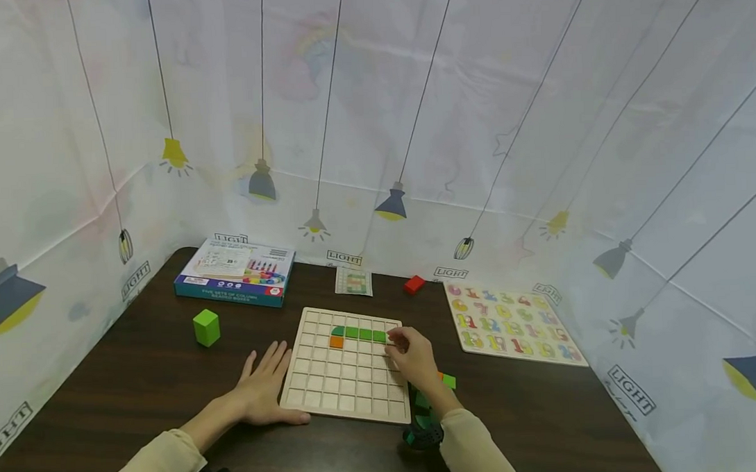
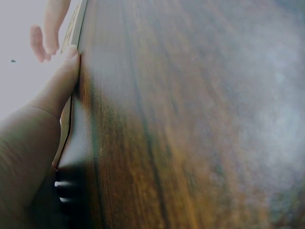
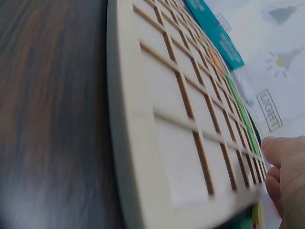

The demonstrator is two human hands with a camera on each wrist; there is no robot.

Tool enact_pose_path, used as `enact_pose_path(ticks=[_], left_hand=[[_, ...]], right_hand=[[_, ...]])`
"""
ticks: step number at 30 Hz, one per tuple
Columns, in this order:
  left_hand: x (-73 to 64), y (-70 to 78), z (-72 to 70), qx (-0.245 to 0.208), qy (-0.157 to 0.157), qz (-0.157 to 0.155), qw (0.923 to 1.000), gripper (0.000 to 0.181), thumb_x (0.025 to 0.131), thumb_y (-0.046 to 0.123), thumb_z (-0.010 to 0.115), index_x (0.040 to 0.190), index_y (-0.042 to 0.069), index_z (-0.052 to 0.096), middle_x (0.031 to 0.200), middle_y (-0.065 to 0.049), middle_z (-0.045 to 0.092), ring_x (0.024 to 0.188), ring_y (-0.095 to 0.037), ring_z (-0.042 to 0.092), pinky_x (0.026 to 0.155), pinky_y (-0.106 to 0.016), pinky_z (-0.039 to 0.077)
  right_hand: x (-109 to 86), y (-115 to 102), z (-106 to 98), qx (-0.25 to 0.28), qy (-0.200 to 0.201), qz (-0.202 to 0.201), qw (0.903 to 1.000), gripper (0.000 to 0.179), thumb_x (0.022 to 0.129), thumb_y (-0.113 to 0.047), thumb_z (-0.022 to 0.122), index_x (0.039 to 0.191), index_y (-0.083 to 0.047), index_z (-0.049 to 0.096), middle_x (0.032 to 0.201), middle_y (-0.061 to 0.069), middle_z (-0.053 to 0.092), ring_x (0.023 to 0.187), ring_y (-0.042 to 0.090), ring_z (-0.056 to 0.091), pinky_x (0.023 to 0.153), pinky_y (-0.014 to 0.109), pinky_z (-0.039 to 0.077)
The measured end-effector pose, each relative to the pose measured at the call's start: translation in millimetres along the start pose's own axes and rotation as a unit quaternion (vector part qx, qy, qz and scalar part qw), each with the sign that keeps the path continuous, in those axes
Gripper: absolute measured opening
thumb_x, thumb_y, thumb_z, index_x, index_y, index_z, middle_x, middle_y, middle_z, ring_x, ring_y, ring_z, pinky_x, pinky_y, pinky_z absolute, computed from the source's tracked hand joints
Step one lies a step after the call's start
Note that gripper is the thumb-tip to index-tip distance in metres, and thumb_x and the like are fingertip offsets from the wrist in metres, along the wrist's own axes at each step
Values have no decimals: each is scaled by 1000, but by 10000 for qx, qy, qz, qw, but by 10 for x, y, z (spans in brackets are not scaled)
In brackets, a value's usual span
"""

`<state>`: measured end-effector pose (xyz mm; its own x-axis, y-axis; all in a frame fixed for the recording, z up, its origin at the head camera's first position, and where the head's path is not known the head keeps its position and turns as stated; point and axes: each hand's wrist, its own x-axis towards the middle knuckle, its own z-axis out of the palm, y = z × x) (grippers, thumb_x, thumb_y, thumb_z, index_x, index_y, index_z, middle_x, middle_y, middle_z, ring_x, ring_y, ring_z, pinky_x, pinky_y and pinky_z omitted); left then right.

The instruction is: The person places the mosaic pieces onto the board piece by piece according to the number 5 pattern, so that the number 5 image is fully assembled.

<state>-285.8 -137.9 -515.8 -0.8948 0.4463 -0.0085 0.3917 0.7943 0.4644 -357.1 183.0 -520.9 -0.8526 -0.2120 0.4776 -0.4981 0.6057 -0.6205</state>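
Note:
A wooden grid board (image 1: 339,387) lies on the table between the hands. Along one upper row sit a teal curved-edged tile (image 1: 337,331) and several green square tiles (image 1: 365,334); an orange tile (image 1: 336,342) lies just below the teal one. My left hand (image 1: 262,389) rests flat beside the board with fingers spread, its thumb (image 2: 70,55) along the near left edge. Over the board's right side, my right hand (image 1: 413,356) has its fingers loosely bent by the last green tile. No piece shows between its thumb (image 3: 272,147) and fingers.
Green and orange pieces (image 1: 448,381) lie right of the board, partly hidden under the right wrist. A green block (image 1: 207,328) stands left, a boxed set (image 1: 230,286) behind it. Farther back are a small pattern card (image 1: 353,281), a red block (image 1: 414,284) and a number board (image 1: 512,321).

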Motion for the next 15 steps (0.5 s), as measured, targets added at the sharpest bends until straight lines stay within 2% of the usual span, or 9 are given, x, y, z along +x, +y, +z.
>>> enact_pose_path(ticks=[6, 10, 15], left_hand=[[13, -54, 40, -144, 137, 90, 9998, 124, 66, 76, 63, 147, -7, 18, 153, -26, 8, 141, -39, 1, 104, -62, -9], [22, -46, 44, 70, -33, -88, 9999, 126, 65, 80, 60, 149, -3, 14, 155, -22, 5, 142, -35, -2, 106, -59, -8], [7, -1, 16, 165, -55, -119, 9998, 125, 66, 79, 60, 149, -3, 15, 155, -22, 6, 142, -36, 0, 106, -60, -5]], right_hand=[[-121, 135, -163, -228, 140, 95, 9996, 25, 81, -3, 73, 105, 0, 66, 96, 10, 65, 84, 23, 63, 72, 39, 52], [-204, 217, -267, -386, 147, 342, 9986, 24, 80, -5, 74, 104, -3, 67, 97, 6, 65, 87, 20, 62, 74, 38, 51], [-289, 289, -374, -553, 76, 438, 9975, 23, 80, -5, 74, 103, -5, 67, 97, 4, 66, 88, 17, 62, 76, 38, 51]])
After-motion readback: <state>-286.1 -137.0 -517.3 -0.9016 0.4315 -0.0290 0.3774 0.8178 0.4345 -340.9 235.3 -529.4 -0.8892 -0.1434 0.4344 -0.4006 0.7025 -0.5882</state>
